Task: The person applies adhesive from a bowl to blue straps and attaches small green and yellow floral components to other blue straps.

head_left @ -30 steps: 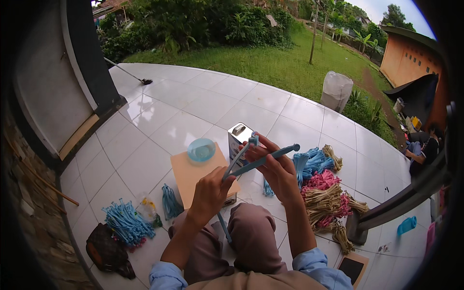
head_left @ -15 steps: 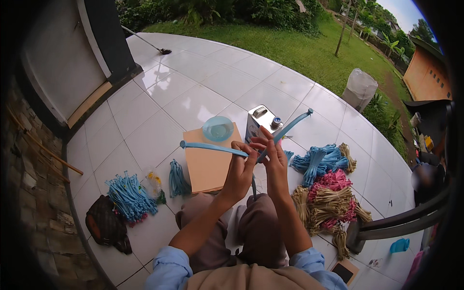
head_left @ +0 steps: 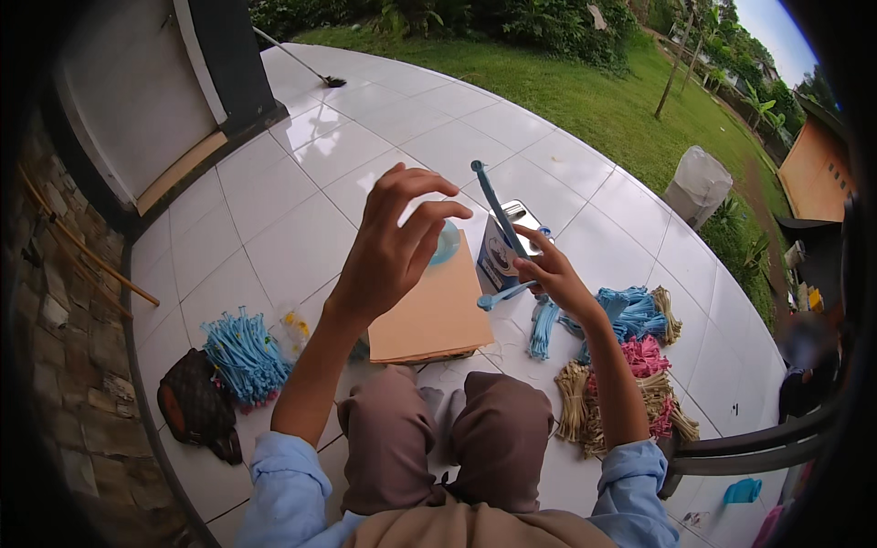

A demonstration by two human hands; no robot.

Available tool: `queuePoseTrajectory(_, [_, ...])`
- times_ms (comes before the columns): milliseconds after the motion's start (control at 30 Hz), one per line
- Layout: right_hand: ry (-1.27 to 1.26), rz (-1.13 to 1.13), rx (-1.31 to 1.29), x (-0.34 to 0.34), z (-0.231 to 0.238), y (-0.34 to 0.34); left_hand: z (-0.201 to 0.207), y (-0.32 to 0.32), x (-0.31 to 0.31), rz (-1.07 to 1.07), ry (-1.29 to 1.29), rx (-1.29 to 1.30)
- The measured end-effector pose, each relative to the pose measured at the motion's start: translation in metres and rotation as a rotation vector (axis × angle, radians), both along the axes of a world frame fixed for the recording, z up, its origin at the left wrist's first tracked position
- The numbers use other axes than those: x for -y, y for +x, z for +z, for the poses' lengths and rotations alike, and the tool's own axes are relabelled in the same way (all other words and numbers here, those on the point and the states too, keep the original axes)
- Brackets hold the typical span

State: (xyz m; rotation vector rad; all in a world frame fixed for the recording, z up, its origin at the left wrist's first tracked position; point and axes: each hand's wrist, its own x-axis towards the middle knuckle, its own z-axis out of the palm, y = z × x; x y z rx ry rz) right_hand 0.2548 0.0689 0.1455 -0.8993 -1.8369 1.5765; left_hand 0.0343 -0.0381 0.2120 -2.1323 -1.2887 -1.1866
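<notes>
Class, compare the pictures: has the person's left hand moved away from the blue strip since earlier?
Yes. The left hand has let go of the blue strip and lifted leftward, above the tan board.

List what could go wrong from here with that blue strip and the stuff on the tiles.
The right hand pinches the bent blue strip with fingertips only, so it might spring free or slip. The left hand is raised off it, giving no second grip. A dropped strip could land among the loose blue bundles and get mixed in, or knock the small box.
</notes>
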Motion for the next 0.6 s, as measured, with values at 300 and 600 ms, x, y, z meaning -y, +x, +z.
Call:
queuePoseTrajectory(300, [0.037,0.42,0.308,-0.038,-0.037,-0.021,-0.13,-0.014,-0.055,-0.021,-0.322,-0.293])
queuePoseTrajectory(600, [-0.017,0.372,0.098,-0.108,-0.137,-0.043,-0.234,-0.047,-0.069,0.014,-0.549,0.105])
